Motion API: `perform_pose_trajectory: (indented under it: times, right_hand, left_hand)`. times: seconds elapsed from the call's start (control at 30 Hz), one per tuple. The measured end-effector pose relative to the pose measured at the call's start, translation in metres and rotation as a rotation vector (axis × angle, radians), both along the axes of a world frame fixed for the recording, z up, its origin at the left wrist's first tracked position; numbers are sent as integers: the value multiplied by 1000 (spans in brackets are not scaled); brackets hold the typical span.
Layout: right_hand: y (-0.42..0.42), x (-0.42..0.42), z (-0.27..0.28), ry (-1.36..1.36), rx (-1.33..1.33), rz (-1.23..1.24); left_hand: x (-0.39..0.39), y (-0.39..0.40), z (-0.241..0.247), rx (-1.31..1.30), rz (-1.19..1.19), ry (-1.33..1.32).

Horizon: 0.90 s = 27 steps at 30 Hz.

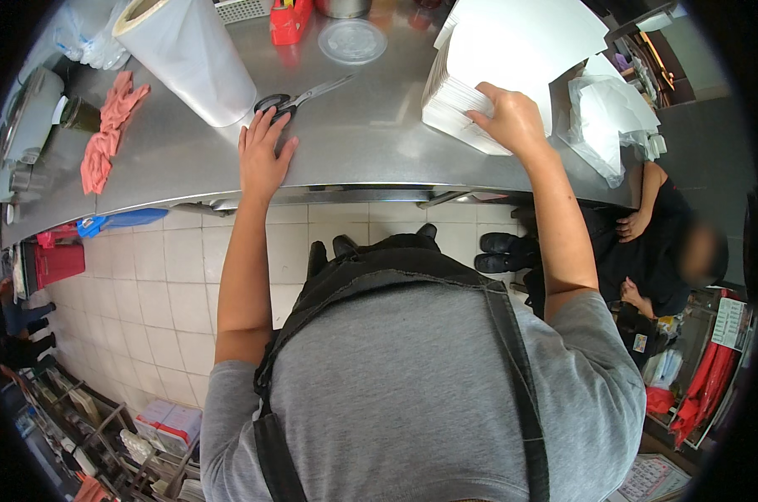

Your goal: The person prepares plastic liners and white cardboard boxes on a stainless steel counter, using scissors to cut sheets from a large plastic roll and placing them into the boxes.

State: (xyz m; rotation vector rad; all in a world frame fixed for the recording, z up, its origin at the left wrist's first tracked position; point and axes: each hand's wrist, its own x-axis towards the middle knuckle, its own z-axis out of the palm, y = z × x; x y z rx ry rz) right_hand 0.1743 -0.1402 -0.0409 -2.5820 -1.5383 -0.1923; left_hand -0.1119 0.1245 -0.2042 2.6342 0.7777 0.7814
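Observation:
My left hand (265,154) lies palm down at the front of a stainless steel table (354,150), fingers spread. Its fingertips reach the black handles of a pair of scissors (304,97), whose blades point away to the right. Just behind that hand stands a large roll of clear plastic film (187,59), tilted in view. My right hand (511,119) rests against a thick stack of flat white card sheets (457,106). Its thumb and forefinger touch the stack's layered left side, while the other fingers are hidden.
A round clear plastic lid (352,41) and a red tape dispenser (289,22) lie farther back. A pink cloth (112,132) is at left. White sheets in a plastic bag (598,119) sit at right. A seated person in black (649,245) is close beside my right arm.

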Motion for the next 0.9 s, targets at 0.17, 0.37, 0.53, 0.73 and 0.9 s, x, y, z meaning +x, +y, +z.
perform_pose_trajectory:
  times: [0.17,0.37,0.53,0.73,0.9]
  right_hand:
    - [2,-6,0,-38,-7,1]
    - [0,-5,-6,-59,16,12]
    - [-1,-3,-7,-88,35,50]
    - [5,-10,-6,-80,-60,-53]
    - [-4,-24,-23,-418,288,118]
  left_hand:
    - [0,0,0,2,0,-5]
    - [0,1,-3,3,0,-19]
    - [0,3,-5,14,-11,-41]
    - [0,3,-7,16,5,-40]
    - [0,5,-10,27,5,-43]
